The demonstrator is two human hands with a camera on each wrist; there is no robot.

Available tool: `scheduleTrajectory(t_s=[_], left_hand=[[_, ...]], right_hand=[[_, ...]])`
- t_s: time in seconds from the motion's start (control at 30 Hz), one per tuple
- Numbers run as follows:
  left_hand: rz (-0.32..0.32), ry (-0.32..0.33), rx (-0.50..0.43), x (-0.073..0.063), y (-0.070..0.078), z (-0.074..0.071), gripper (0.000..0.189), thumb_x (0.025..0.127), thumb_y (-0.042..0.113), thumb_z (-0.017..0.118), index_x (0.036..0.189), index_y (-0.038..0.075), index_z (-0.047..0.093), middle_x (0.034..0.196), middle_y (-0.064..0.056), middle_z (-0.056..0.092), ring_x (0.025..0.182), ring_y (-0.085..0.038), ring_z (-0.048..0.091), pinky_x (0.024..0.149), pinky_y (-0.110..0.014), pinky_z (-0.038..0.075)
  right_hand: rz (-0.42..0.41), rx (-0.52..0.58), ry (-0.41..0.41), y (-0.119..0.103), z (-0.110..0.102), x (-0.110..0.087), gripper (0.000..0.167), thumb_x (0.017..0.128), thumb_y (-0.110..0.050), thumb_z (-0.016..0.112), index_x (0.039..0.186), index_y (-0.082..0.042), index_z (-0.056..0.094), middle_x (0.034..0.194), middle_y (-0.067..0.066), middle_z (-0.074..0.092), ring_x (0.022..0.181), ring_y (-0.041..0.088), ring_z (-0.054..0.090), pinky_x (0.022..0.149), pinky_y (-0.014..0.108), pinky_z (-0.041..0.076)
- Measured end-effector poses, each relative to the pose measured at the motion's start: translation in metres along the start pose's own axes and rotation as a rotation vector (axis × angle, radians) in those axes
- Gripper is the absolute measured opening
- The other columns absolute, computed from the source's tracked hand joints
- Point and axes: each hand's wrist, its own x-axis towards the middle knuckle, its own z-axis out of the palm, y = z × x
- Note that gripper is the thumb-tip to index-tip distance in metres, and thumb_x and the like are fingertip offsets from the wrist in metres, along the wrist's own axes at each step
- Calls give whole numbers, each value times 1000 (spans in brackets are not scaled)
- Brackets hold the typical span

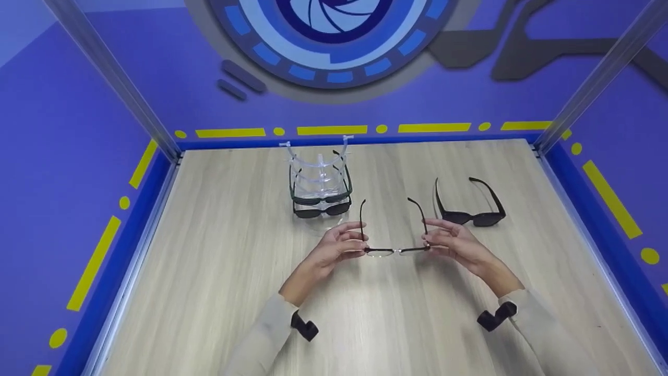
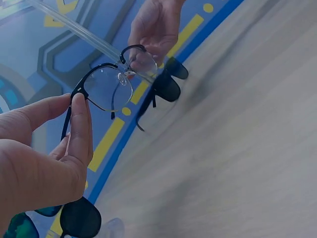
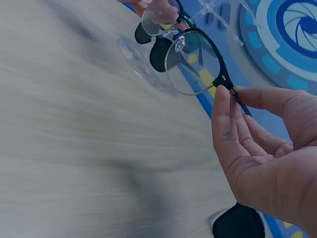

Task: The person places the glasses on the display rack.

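Note:
A pair of eyeglasses with dark browline tops, thin wire lower rims and clear lenses is held over the table between both hands, its temples unfolded and pointing away from me. My left hand pinches the left hinge end between thumb and fingers, as the left wrist view shows close up at the dark frame corner. At the opposite hinge, my right hand pinches the other end; in the right wrist view its fingertips press the frame's corner. Both lenses face me.
A clear plastic display stand stands behind my left hand, bearing dark sunglasses on its lower tiers. Another pair of black sunglasses lies unfolded on the wooden table, just beyond my right hand. Blue printed panels enclose the back and sides.

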Motion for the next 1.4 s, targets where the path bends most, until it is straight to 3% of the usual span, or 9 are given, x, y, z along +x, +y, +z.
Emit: scheduleTrajectory(t_s=[0.2,0.7,0.9,1.1,1.4], left_hand=[[11,-8,0,-12,8,0,54,89,-9,67,140,-1,53,101,0,69,85,-10,70,81,-25,63],[18,2,-28,-25,18,-4,60,88,-10,68,144,-4,48,101,0,68,85,-11,71,80,-24,63],[49,34,-43,-29,25,-6,59,88,-11,68,143,-4,48,101,0,68,83,-10,71,78,-24,63],[55,15,-59,-30,29,-5,59,89,-11,66,144,-5,46,100,0,69,84,-10,70,79,-24,63],[70,24,-65,-37,38,-5,58,90,-7,68,144,-2,48,103,1,68,88,-12,68,81,-24,62]], right_hand=[[-34,-50,-27,-7,8,-5,52,99,0,61,147,2,42,103,-2,75,99,10,73,87,29,63],[-25,-16,-53,-15,20,-9,63,98,3,62,154,2,33,110,2,77,104,14,74,89,29,63],[-50,-29,-43,-20,28,-2,66,97,2,63,154,5,31,109,1,77,106,16,74,91,30,62],[-78,-53,-73,-27,27,-6,68,96,7,61,155,8,27,113,1,76,106,16,74,93,31,61],[-102,-31,-136,-39,33,-11,72,95,7,62,158,0,29,120,2,72,111,16,72,99,31,59]])
